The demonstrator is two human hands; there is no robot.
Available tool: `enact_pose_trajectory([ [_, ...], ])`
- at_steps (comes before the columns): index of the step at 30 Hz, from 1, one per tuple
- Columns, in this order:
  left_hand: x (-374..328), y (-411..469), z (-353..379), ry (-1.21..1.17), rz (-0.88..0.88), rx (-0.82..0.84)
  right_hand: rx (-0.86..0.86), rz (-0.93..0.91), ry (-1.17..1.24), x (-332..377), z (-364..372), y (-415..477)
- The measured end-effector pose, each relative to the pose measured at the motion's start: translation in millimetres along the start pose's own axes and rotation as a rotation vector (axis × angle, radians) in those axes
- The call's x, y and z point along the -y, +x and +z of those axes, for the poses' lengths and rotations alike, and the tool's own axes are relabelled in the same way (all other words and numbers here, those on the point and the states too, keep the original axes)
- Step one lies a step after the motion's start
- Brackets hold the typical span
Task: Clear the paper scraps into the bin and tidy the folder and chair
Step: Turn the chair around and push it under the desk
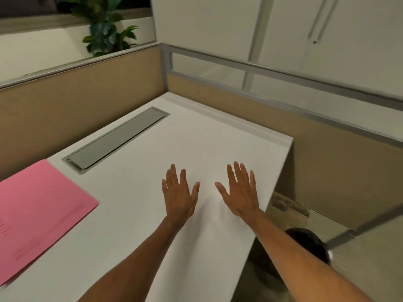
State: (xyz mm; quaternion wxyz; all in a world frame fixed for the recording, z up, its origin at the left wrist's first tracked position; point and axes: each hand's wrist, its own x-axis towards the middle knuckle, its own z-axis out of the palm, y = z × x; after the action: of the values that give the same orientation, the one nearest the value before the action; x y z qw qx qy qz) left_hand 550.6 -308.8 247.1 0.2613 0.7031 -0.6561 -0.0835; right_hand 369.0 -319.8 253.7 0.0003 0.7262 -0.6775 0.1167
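Hands: left hand (178, 197) and right hand (241, 194) spread flat, empty, over the bench (135, 214).
Folder: pink folder (41, 211) lies left of the hands, well apart.
Handling: probably light, thin, bendy; pinch its near edge.
Scraps: none visible.

On the table (135, 214), the folder (37, 212) lies at the left; both hands sit side by side to its right, near the table's right edge, the left hand (180, 198) beside the right hand (241, 196).

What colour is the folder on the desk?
Pink, with faint darker printing; the folder shows in the head view.
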Motion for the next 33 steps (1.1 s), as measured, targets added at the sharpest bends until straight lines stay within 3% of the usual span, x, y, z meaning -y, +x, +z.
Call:
enact_pose_trajectory([
  [10,-174.2,-46.8,73.3,-0.03,0.303,0.196,-0.012,0.344,-0.027,-175.0,-54.1,-100.4],
  [20,-357.3,-146.7,131.0,-0.048,0.669,0.383,-0.146,0.69,-0.064,-324.8,-126.9,-253.9],
  [33,-525.2,-332.5,168.2,-0.163,1.038,0.603,-0.265,1.131,-0.233,-425.0,-205.5,-486.0],
])
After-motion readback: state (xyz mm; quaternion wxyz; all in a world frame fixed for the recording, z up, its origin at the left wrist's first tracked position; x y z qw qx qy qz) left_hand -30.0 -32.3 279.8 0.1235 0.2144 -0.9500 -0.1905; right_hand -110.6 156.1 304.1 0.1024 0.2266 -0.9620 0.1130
